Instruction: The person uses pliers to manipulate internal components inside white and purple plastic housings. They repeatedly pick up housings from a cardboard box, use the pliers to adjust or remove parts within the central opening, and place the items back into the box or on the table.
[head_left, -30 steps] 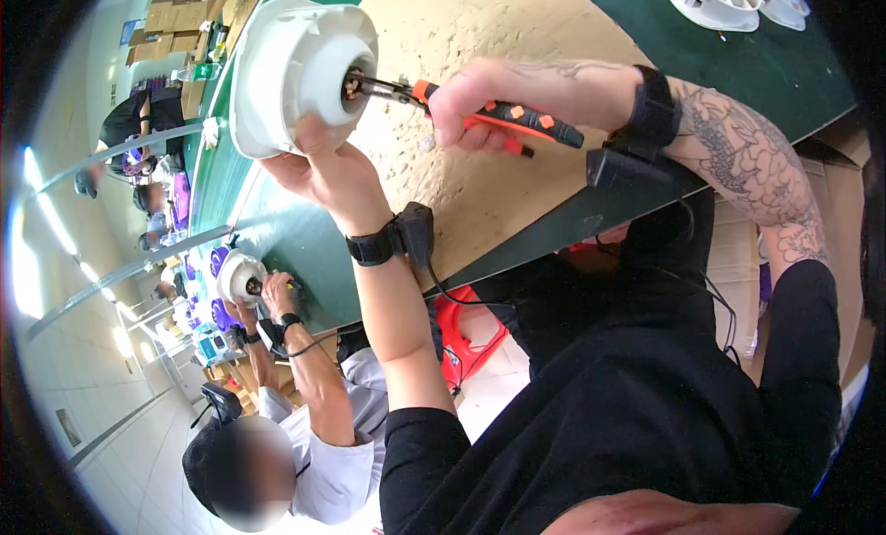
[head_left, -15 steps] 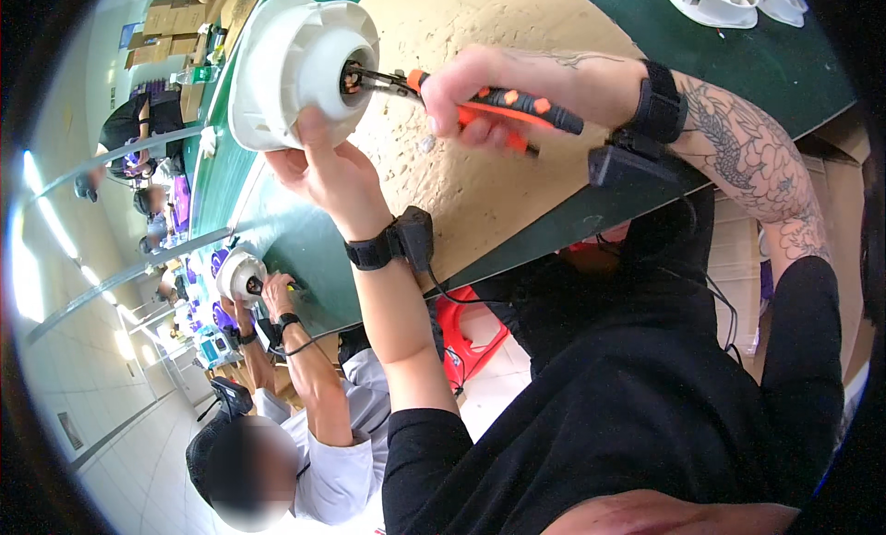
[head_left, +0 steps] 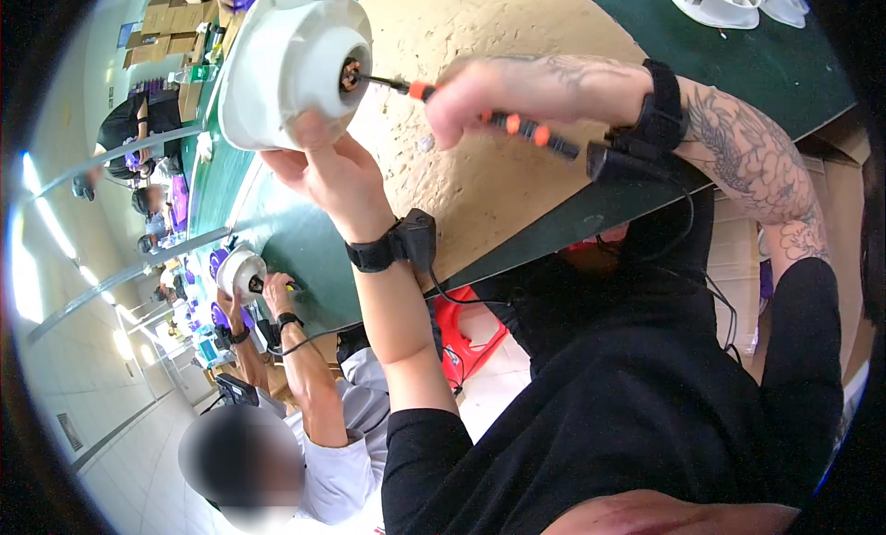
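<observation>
My left hand [head_left: 332, 180] grips a white round plastic housing [head_left: 277, 69] from below, thumb on its front face. The housing is held tilted, its central hole toward my right hand. Inside that hole sits a dark part with coppery bits [head_left: 351, 74]. Wrapped around orange-and-black-handled pliers [head_left: 531, 132], my right hand [head_left: 484, 96] is somewhat blurred. The thin dark jaws reach to the mouth of the hole; whether they grip anything there is too small to tell.
Under my hands lies a worn brown board [head_left: 517, 23] on the green table [head_left: 784, 73]. White plastic parts [head_left: 720, 4] rest at the far right. To my left a co-worker's hands [head_left: 277, 295] work on a similar white housing [head_left: 240, 275]. A red stool [head_left: 471, 336] stands below the table edge.
The housing has shifted slightly left and up in my left hand. The pliers have turned in my right hand, and their jaws now show at the hole's edge rather than deeper inside.
</observation>
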`<state>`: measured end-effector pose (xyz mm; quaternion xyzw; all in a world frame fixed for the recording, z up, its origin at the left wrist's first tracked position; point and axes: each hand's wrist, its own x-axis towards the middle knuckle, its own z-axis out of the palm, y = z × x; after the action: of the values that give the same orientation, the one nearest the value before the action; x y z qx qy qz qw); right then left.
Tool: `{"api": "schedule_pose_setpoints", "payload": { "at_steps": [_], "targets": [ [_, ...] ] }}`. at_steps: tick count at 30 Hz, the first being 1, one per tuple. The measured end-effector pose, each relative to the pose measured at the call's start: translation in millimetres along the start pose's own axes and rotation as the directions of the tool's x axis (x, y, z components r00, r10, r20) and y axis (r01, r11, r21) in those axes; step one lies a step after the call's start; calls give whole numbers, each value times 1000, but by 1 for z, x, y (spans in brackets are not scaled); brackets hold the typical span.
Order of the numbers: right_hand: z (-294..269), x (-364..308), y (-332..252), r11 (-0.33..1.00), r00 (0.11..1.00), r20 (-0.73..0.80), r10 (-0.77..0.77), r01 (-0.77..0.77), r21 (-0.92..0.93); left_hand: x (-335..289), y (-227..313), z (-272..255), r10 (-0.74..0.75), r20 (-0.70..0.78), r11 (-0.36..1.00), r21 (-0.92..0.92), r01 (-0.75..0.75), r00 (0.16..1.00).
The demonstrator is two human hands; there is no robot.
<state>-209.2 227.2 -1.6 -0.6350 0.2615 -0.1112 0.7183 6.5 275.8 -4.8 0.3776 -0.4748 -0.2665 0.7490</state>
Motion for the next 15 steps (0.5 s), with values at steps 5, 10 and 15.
{"api": "schedule_pose_setpoints", "payload": {
  "at_steps": [5, 10, 15],
  "targets": [
    [21, 7, 12, 755, 989, 147, -19, -82, 650, 5, 3, 1, -94, 40, 992, -87, 97, 995],
    [14, -11, -10, 864, 920, -366, -140, -67, -500, 4, -4, 0, 102, 68, 970, 214, -115, 992],
    [-2, -7, -3, 970, 982, -179, -61, 16, -242, 4, -3, 5, -50, 1, 998, 32, 50, 999]
  ]
}}
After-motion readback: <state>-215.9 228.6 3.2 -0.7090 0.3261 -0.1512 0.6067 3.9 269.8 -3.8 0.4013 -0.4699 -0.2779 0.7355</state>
